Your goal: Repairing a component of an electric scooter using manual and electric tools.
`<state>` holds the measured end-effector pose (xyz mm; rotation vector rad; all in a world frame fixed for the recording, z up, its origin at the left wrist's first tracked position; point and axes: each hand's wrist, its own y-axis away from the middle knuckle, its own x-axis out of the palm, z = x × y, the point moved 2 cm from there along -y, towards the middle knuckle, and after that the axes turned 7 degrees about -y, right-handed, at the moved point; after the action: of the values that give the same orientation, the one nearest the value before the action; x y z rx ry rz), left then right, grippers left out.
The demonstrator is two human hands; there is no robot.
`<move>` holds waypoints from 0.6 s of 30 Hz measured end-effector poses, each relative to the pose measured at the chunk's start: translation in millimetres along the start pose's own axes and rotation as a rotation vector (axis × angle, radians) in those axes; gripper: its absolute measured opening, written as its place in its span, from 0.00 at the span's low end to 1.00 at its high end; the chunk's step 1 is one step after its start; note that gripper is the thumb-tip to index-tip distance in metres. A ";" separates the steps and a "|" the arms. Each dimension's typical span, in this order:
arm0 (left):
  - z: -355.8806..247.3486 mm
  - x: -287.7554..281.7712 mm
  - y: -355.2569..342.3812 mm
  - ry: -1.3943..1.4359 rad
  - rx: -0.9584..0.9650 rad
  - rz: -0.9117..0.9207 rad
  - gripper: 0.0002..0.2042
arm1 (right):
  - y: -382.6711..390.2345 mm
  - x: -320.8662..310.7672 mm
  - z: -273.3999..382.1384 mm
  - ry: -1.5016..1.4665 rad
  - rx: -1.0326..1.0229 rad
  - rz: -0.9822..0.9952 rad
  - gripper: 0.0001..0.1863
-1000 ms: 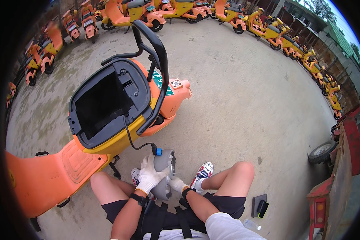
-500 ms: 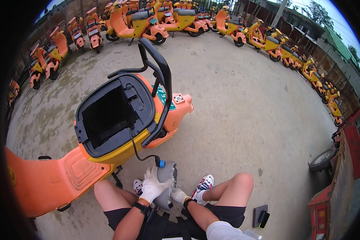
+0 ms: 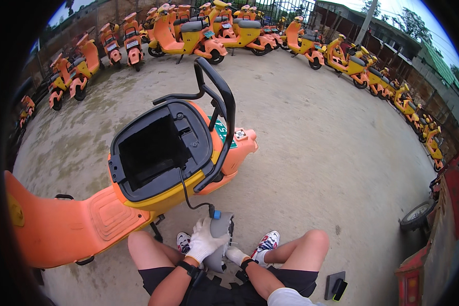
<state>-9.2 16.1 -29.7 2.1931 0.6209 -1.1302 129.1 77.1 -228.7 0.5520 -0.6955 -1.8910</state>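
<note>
A grey scooter seat [image 3: 219, 229] stands on edge between my knees, its flat side toward the right. My left hand [image 3: 204, 240], in a white knit glove, is pressed on its rounded left side, holding it with the thumb reaching across. My gloved right hand [image 3: 235, 254] is closed at the seat's lower right edge; what its fingertips hold, if anything, is too small to make out. A black cable [image 3: 184, 189] with a blue connector [image 3: 217, 214] runs from the scooter's open compartment [image 3: 153, 148] to the seat's top end.
The orange and yellow scooter [image 3: 158, 204] stands close at the left, a black rail [image 3: 228, 112] rising behind its compartment. More scooters [image 3: 191, 35] line the far edge of the concrete yard. A red vehicle [image 3: 418, 265] is at the right. A grey box with a black device [image 3: 337, 286] lies beside my right leg.
The whole view has shifted, so the scooter, seat and hands appear slightly farther right and lower. Both hands keep nearly the same place on the seat.
</note>
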 end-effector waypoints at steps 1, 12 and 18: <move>0.8 -0.1 -0.7 -0.002 -0.008 -0.006 0.49 | -0.3 1.2 -1.3 0.003 -0.004 0.009 0.21; 2.7 3.1 0.9 -0.005 -0.004 -0.014 0.49 | 2.3 6.0 -0.4 -0.494 0.333 0.108 0.17; -1.7 3.9 2.8 -0.010 0.010 -0.010 0.48 | 7.3 0.5 7.0 -0.689 0.423 0.158 0.14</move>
<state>-4.4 15.8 -31.3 2.1935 0.6240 -1.1516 129.1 75.8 -218.6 0.0727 -1.5611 -1.7799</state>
